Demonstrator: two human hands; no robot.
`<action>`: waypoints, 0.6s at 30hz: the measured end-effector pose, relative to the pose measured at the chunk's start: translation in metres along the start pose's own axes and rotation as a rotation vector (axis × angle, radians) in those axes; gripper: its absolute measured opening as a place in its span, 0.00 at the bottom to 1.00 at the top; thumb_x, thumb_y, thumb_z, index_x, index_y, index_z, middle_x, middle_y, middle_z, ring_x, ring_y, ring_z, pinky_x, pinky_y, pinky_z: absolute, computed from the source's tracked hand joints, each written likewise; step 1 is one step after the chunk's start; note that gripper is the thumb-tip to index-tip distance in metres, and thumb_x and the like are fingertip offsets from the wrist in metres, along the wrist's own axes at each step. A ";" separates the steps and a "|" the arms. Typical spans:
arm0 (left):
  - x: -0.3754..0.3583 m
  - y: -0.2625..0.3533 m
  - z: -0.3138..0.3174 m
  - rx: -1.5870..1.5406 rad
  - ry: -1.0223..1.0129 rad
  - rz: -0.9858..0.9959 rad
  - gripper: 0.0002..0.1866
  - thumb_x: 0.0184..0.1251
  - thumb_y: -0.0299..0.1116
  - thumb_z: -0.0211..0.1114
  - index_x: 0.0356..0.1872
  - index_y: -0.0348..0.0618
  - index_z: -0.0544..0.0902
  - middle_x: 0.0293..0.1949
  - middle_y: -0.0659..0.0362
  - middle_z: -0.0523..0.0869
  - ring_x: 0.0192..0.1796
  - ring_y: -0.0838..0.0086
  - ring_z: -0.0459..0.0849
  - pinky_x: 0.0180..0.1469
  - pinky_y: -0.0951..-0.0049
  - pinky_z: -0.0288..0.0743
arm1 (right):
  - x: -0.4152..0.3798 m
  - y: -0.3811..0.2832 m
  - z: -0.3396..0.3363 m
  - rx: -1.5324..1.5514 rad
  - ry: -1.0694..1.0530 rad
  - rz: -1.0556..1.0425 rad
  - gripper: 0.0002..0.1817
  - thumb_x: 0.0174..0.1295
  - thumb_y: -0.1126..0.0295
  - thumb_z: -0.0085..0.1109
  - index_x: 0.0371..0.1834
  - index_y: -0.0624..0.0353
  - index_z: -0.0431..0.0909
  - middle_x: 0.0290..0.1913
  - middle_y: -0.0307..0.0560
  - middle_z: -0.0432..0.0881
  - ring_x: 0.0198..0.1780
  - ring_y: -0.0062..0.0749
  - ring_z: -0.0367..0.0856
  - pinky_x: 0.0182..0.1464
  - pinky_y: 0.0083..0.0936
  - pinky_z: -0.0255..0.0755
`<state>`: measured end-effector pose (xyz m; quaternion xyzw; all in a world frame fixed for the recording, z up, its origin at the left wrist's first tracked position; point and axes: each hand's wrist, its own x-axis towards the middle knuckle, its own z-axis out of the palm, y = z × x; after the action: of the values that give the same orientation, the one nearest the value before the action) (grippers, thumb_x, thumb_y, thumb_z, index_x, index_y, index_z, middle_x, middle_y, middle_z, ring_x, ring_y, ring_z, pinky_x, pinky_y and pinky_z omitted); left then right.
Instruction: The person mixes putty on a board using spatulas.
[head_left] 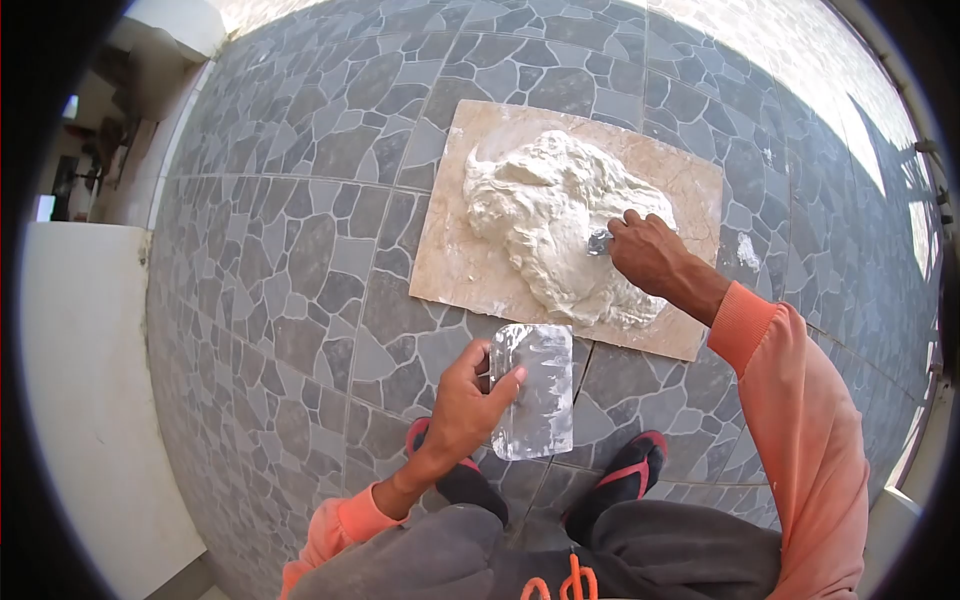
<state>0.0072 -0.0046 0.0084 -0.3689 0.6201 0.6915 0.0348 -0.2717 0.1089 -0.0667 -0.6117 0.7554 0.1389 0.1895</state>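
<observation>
A mound of wet white plaster (545, 215) is spread over a beige marbled tile (450, 260) on the ground. My right hand (650, 250) is closed round a small putty knife (600, 242), whose blade is at the plaster; most of its handle is hidden in my fist. In front of my body, my left hand (468, 400) grips a flat rectangular scraper plate (545, 395) by its left edge, thumb on top. White smears cover parts of that plate. It is held above the floor, just nearer to me than the tile.
Grey stone-patterned floor tiles (280, 250) surround the plaster board. My feet in sandals (635, 465) stand close to its near edge. A white low wall (90, 400) runs along the left, and a white splash (748, 252) marks the floor at right.
</observation>
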 end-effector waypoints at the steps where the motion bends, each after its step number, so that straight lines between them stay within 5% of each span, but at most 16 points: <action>1: 0.000 0.000 0.000 -0.006 -0.001 -0.008 0.12 0.70 0.28 0.66 0.50 0.34 0.76 0.39 0.61 0.84 0.39 0.85 0.80 0.39 0.82 0.76 | -0.003 0.002 -0.011 0.022 -0.034 -0.017 0.06 0.60 0.74 0.59 0.33 0.63 0.85 0.46 0.51 0.81 0.54 0.43 0.78 0.52 0.38 0.76; 7: 0.000 0.002 0.003 -0.022 -0.006 -0.013 0.12 0.70 0.27 0.66 0.50 0.35 0.76 0.39 0.62 0.83 0.39 0.87 0.78 0.39 0.83 0.75 | 0.014 0.010 -0.013 -0.011 0.270 0.092 0.08 0.63 0.74 0.57 0.35 0.65 0.86 0.48 0.52 0.81 0.53 0.41 0.78 0.52 0.37 0.76; 11: 0.001 0.000 0.003 -0.050 -0.001 -0.002 0.12 0.70 0.27 0.66 0.51 0.35 0.76 0.40 0.61 0.83 0.39 0.86 0.79 0.39 0.82 0.75 | 0.014 -0.002 -0.004 0.047 0.035 -0.008 0.09 0.62 0.75 0.59 0.38 0.67 0.87 0.48 0.51 0.81 0.53 0.41 0.78 0.52 0.38 0.76; 18: 0.003 -0.003 0.002 -0.035 -0.009 -0.013 0.13 0.70 0.27 0.67 0.50 0.35 0.76 0.39 0.61 0.83 0.38 0.86 0.79 0.39 0.82 0.76 | 0.023 0.001 -0.011 -0.019 0.187 0.058 0.09 0.62 0.74 0.59 0.38 0.66 0.87 0.48 0.52 0.81 0.53 0.41 0.77 0.49 0.37 0.75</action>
<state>0.0055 -0.0037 0.0041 -0.3703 0.6054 0.7036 0.0357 -0.2777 0.0838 -0.0676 -0.6015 0.7859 0.0940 0.1084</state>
